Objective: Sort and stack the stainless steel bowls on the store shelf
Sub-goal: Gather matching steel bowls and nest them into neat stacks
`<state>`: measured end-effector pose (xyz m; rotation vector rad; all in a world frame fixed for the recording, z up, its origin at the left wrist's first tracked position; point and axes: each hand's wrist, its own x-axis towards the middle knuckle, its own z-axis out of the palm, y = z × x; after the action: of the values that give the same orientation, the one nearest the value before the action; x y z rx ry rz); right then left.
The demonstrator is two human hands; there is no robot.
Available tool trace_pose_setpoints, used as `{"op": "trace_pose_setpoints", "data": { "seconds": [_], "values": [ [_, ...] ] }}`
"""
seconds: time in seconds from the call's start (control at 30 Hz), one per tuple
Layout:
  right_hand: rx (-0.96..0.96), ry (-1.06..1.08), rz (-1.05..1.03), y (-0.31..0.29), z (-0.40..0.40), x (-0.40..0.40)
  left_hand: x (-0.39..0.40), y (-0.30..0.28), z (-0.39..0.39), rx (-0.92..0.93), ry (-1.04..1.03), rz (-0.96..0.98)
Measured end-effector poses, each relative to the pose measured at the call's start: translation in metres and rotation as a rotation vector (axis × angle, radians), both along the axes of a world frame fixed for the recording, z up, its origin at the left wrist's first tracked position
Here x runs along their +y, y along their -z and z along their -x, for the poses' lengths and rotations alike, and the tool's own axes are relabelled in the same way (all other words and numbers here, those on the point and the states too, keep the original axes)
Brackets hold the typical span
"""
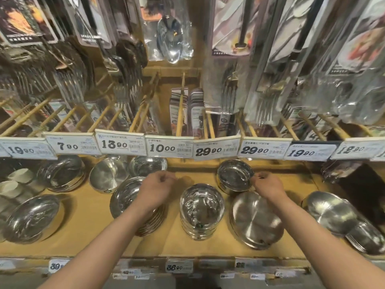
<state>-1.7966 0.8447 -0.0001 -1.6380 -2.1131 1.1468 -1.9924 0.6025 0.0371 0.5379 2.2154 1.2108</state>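
We are reaching both hands over the shelf (87, 236) of steel bowls. Our right hand (267, 185) is touching the near-right rim of the rear bowl (234, 176), fingers curled onto its edge; it looks like a pinch on the rim, though blur is making the contact hard to confirm. Our left hand (155, 189) is hovering loosely curled and holding nothing, above the left plate stack (123, 202).

Key relation: the rear bowl is sitting just left of and behind our right hand, so the right hand is plainly nearer. The bowl stack (201, 211) is lying in front of that bowl, between our two hands and closer to us. We are judging the next move as lifting the rear bowl toward us and down onto that stack. Bowls are round, so no long axis is mattering.

A flat plate stack (257, 220) is sitting under our right wrist; more bowls are lying further left and right.

Price tags (162, 148) above are reading 19.90, 7.90, 13.90, 10.00, 29.90, 29.90, 19.90, 12.90. The lower edge is showing 36.90. Small print is unreadable.
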Motion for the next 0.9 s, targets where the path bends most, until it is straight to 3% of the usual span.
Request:
{"op": "trace_pose_setpoints", "data": {
  "seconds": [0.23, 0.4, 0.53, 0.7, 0.9],
  "values": [
    [-0.266, -0.163, -0.014, 0.044, 0.022, 0.058, -0.011, 0.009, -0.002, 0.005, -0.164, 0.043],
    [-0.136, -0.144, 0.289, 0.07, 0.031, 0.076, -0.013, 0.007, -0.012, -0.019, -0.306, 0.032],
    [-0.032, -0.044, 0.4, 0.078, 0.031, 0.078, -0.018, 0.01, -0.021, -0.045, -0.343, 0.045],
    [-0.002, 0.055, 0.412, 0.067, 0.033, 0.079, -0.013, 0.014, -0.015, -0.093, -0.35, 0.017],
    [0.042, 0.129, 0.285, 0.041, 0.017, 0.074, -0.003, 0.011, 0.001, -0.098, -0.262, -0.072]
  ]
}}
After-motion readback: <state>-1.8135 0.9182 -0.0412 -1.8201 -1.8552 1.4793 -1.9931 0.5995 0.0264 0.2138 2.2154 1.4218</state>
